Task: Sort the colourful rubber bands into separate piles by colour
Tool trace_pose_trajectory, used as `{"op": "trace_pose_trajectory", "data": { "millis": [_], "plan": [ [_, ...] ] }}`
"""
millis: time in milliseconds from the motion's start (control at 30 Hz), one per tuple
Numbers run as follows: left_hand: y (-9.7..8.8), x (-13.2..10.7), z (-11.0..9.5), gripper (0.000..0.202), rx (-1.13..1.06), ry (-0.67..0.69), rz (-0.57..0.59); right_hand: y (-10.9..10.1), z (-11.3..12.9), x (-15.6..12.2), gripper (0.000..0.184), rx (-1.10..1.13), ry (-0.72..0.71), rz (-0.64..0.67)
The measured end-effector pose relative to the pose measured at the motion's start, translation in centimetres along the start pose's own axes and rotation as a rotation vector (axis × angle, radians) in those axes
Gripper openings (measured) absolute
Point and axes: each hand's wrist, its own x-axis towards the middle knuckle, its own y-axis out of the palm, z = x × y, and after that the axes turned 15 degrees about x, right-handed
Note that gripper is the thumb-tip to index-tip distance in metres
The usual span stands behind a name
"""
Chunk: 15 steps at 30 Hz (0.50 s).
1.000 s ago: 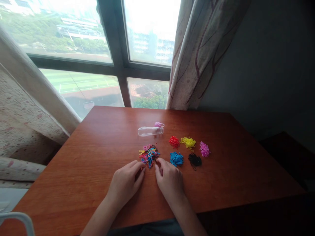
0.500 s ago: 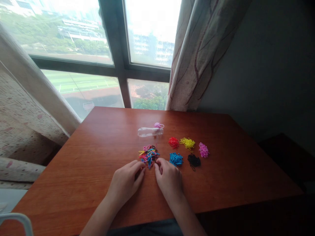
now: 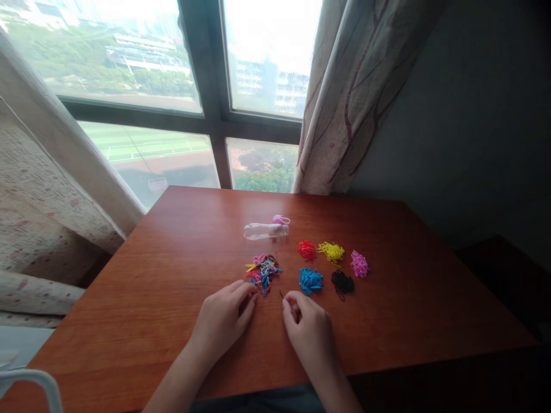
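A mixed pile of small coloured rubber bands (image 3: 264, 273) lies on the wooden table. My left hand (image 3: 226, 312) rests at the pile's near left edge, thumb and index fingertips brought together; what they hold, if anything, is too small to make out. My right hand (image 3: 307, 324) pinches a thin black rubber band (image 3: 281, 294) between thumb and index finger, apart from the pile. Right of the mixed pile are single-colour heaps: blue bands (image 3: 310, 280), black bands (image 3: 342, 281), red bands (image 3: 307, 250), yellow bands (image 3: 331, 252) and pink bands (image 3: 360, 264).
Behind the pile a clear plastic bottle (image 3: 266, 231) lies on its side, with a pink cap (image 3: 281, 219) beside it. The wooden table (image 3: 172, 275) meets a window at its far edge, between curtains (image 3: 336, 115). A white curved rail (image 3: 38, 376) shows at lower left.
My right hand has drawn back from the mixed pile, to the right and nearer me, with the black rubber band in its fingertips. My left hand has stayed by the pile.
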Motion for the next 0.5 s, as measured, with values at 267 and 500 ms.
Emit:
{"op": "trace_pose_trajectory", "data": {
  "millis": [267, 500],
  "plan": [
    [-0.3, 0.0, -0.1, 0.021, 0.014, 0.010, 0.007, -6.6, -4.1, 0.4, 0.034, -0.094, 0.059, -0.313],
    [-0.2, -0.1, -0.1, 0.021, 0.014, 0.008, 0.019, -9.4, -6.5, 0.9, 0.041, -0.238, 0.085, -0.375]
  ]
}}
